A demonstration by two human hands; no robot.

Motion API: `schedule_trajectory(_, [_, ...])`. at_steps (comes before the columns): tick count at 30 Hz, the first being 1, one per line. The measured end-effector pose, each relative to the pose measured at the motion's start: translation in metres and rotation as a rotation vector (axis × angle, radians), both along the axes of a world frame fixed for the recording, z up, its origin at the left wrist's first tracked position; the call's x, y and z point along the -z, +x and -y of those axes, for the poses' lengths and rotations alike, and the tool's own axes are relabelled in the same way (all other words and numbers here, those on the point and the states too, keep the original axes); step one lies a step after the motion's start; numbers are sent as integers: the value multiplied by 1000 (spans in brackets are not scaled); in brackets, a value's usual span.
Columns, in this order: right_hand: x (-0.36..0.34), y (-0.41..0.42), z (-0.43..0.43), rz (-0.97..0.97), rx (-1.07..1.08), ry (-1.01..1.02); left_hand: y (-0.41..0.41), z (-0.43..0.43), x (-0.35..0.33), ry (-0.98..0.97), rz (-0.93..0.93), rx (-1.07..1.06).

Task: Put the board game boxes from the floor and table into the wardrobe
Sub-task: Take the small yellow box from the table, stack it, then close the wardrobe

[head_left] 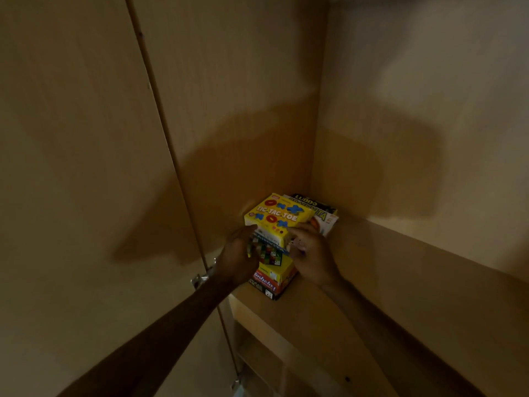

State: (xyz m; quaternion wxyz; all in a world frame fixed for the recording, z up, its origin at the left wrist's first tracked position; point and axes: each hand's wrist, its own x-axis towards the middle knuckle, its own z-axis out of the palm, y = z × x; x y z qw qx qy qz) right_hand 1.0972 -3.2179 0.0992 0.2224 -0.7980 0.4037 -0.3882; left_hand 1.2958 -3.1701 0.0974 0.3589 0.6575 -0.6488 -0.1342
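While both hands grasp the stack of board game boxes, left hand & right hand at its sides, stack sits on the wardrobe shelf, w/ yellow Tic Tac Toe box on top, dim wood walls around.

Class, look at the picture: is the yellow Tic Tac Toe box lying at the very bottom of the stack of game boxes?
No: the Tic Tac Toe box sits on top of the stack, with other boxes such as the red-labelled box beneath it.
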Motion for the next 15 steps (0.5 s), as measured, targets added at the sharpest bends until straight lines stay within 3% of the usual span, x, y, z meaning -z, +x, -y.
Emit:
schedule_trajectory(4, [13,-15,-49,207,81,82,-21,-47,14,17,-280,-111])
schedule_trajectory(10, [45,-44,-141,274,195,333,-46,-135,47,136,-451,-123])
schedule_trajectory(15, [64,-58,-217,268,252,408,-60,-203,70,183,-502,-57])
